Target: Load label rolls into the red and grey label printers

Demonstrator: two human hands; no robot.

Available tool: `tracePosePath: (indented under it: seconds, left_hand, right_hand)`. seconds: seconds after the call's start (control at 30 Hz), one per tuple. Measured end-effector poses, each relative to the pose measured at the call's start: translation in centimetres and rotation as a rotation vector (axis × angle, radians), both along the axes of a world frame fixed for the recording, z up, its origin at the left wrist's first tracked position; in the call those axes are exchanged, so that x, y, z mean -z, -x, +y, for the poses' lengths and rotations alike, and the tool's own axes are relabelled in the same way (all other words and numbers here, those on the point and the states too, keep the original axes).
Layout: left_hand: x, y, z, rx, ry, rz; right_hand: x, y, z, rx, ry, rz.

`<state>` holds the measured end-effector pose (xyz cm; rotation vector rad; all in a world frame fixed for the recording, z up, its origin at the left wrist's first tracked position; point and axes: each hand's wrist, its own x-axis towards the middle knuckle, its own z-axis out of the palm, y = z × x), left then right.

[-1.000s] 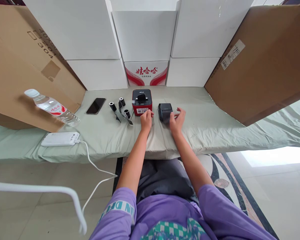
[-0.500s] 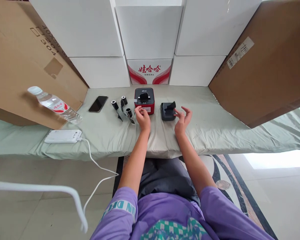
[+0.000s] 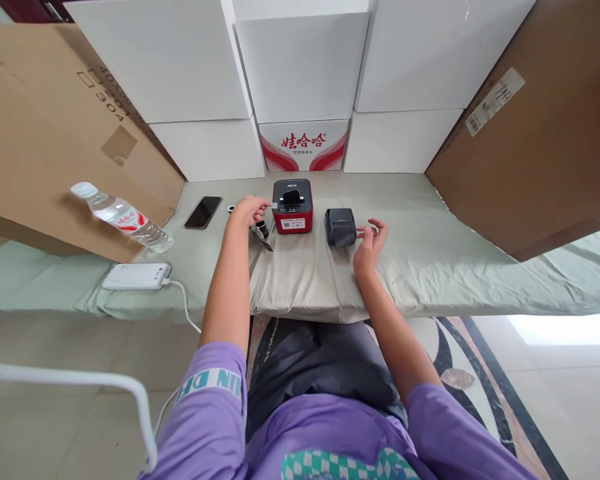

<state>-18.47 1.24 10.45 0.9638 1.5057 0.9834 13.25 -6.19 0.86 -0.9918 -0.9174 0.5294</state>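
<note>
My left hand (image 3: 250, 211) hovers over several small black paper rolls (image 3: 262, 229), hiding most of them. Its index finger stretches toward a small pale tab at the left edge of a red and black box-shaped device (image 3: 293, 222); whether it touches the tab I cannot tell. The other fingers are loosely bent, with nothing visible in them. Right of the device sits a small black portable printer (image 3: 341, 227), its lid down. Against its right side is my right hand (image 3: 371, 243), fingers apart and fingertips at the casing.
A phone (image 3: 203, 213), a water bottle (image 3: 125, 219) and a white power bank (image 3: 137, 277) with a cable lie on the left. Cardboard boxes (image 3: 40, 133) (image 3: 545, 153) flank the cloth-covered surface (image 3: 430, 267). White cartons (image 3: 300, 73) stand behind it.
The printer's raised black lid has come down. My left hand has moved left from the red device's front to above the rolls. My right hand stays beside the printer.
</note>
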Motion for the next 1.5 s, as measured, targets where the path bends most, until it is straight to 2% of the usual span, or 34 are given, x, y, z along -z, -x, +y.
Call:
tracePosePath:
  seconds: [0.1, 0.23, 0.5, 0.63, 0.73, 0.8, 0.87, 0.97, 1.03, 1.13, 1.23, 1.33, 1.4, 1.5]
  left_hand:
    - [-0.3, 0.1, 0.0, -0.011, 0.109, -0.048]
    - [0.1, -0.3, -0.6, -0.010, 0.139, -0.118]
    - [0.0, -1.3, -1.1, -0.057, 0.081, 0.063]
    - [-0.2, -1.8, -2.2, -0.065, 0.052, 0.083]
    - [-0.7, -1.7, -1.9, -0.096, -0.014, 0.218]
    - [-1.0, -1.7, -1.0, -0.094, -0.112, 0.326]
    - [-1.3, -1.9, 0.6, -0.007, -0.270, 0.429]
    - [-1.7, -2.5, 3.6, 0.260, -0.430, 0.587]
    - [-2.0, -3.1, 5.5, 0.426, -0.414, 0.766]
    - [-2.3, -4.5, 7.3, 0.562, -0.316, 1.128]
    - [-2.5, -6.0, 8.0, 0.596, -0.217, 1.350]
    - [-3.1, -6.6, 7.7, 0.592, -0.184, 1.378]
    - [-4.3, -5.9, 6.7, 0.569, -0.240, 1.304]
    - [-6.8, -3.0, 3.9, 0.462, -0.379, 1.032]
  right_hand:
    - [-0.2, 0.0, 0.1, 0.001, 0.029, 0.040]
    - [-0.1, 0.0, 0.0, -0.005, 0.069, 0.075]
    - [-0.1, 0.9, -1.2, -0.112, 0.052, -0.052]
    - [0.1, 0.8, -1.2, -0.089, 0.064, -0.082]
    - [0.4, 0.4, -0.8, -0.066, 0.088, -0.047]
    - [0.5, 0.3, -0.4, -0.052, 0.104, -0.006]
    - [0.6, 0.2, -0.2, -0.046, 0.125, 0.017]
    - [0.7, 0.2, 0.1, -0.051, 0.152, 0.001]
    - [0.7, 0.2, 0.2, -0.057, 0.165, -0.015]
    - [0.7, 0.1, 0.3, -0.064, 0.182, 0.002]
    - [0.6, 0.1, 0.3, -0.059, 0.180, 0.016]
    - [0.4, 0.1, 0.3, -0.050, 0.168, 0.011]
    - [0.4, 0.1, 0.3, -0.056, 0.167, 0.025]
    - [0.5, 0.1, 0.4, -0.050, 0.172, 0.050]
